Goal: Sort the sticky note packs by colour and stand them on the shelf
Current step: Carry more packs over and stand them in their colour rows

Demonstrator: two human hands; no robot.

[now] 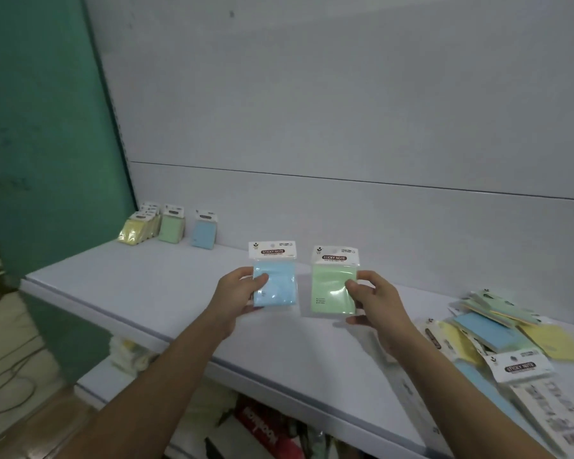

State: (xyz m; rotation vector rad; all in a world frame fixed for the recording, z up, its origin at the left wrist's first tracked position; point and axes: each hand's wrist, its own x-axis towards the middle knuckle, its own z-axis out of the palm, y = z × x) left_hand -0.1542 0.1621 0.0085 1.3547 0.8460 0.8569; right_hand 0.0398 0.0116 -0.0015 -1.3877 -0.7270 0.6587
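We hold two sticky note packs up over the white shelf (166, 303), one in each hand. Our left hand (237, 294) grips the blue sticky note pack (277, 286) by its left edge, thumb curled over the front and fingers behind, with its white "STICKY NOTE" header card upright. Our right hand (375, 303) pinches the green sticky note pack (330, 289) by its right edge in the same way, thumb on the front. The two packs hang side by side, close but apart, both facing us.

At the back left of the shelf, against the rear panel, stand the sorted packs: a leaning row of yellow packs (138, 226), then a standing green pack (171, 226) just beside it, then a standing blue pack (204, 230) a little further right.

On the right end of the shelf lies a loose heap of unsorted packs (497, 336), blue, yellow and green overlapping one another flat.
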